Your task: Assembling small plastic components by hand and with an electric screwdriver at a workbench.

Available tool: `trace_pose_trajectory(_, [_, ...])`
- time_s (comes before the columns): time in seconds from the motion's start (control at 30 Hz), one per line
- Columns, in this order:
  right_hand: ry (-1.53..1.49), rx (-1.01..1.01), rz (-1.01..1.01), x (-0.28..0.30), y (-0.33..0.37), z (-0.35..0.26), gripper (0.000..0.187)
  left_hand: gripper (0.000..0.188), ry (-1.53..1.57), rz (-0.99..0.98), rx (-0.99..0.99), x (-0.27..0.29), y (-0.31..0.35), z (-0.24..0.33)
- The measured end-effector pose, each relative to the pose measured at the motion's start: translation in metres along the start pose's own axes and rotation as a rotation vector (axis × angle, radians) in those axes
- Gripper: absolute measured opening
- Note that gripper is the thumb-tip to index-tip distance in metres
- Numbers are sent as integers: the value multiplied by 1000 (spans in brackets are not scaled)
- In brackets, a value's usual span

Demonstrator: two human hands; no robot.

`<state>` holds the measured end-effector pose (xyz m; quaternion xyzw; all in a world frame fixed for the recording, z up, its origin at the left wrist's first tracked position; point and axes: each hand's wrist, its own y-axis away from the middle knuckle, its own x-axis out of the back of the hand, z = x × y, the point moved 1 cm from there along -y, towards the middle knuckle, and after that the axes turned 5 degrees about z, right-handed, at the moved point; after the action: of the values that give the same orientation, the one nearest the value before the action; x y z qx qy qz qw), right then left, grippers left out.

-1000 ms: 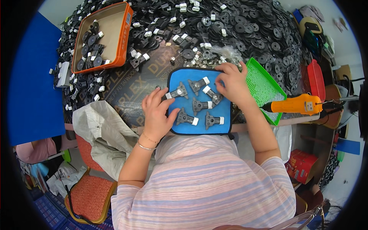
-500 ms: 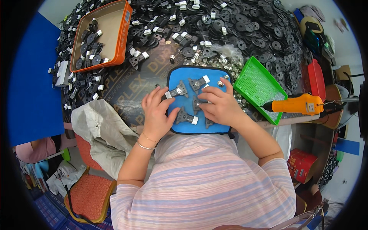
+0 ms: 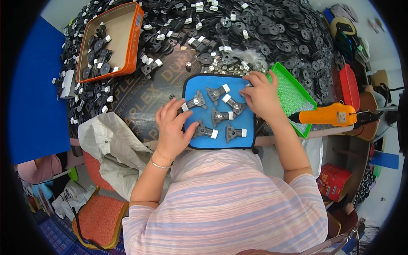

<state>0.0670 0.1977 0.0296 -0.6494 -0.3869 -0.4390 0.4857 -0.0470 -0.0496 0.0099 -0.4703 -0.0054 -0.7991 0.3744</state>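
On a blue mat (image 3: 204, 143) with black edging lie several black plastic brackets with white end caps. One bracket (image 3: 222, 116) is near the middle, another (image 3: 235, 133) at the lower right. My left hand (image 3: 172, 131) rests at the mat's left edge with fingers spread, its fingertips beside the upper-left bracket (image 3: 196, 101) and its thumb by the lower-left bracket (image 3: 205, 130). At the upper right corner my right hand (image 3: 264, 97) has its fingers curled together in a pinch on a small silver metal piece (image 3: 247, 85), partly hidden by the fingers.
Black discs (image 3: 293, 38) and capped brackets are heaped across the back. An orange tray (image 3: 135, 46) stands at the left. Loose metal pieces (image 3: 219, 68) lie behind the mat. To the right are a green tray (image 3: 293, 79) of tiny clear pieces and an orange electric screwdriver (image 3: 325, 115).
My right hand has moved from the brackets up and right to the mat's corner, uncovering the brackets on the right side. My left hand has hardly moved.
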Motion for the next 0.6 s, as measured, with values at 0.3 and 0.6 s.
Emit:
trace_pose_trajectory(0.3, [35, -42, -123, -7, -1, 1, 9, 28, 9, 12, 0, 0, 2, -1])
trace_pose_trajectory(0.6, [-486, 62, -160, 3, 4, -41, 10, 40, 158, -163, -39, 4, 0, 2])
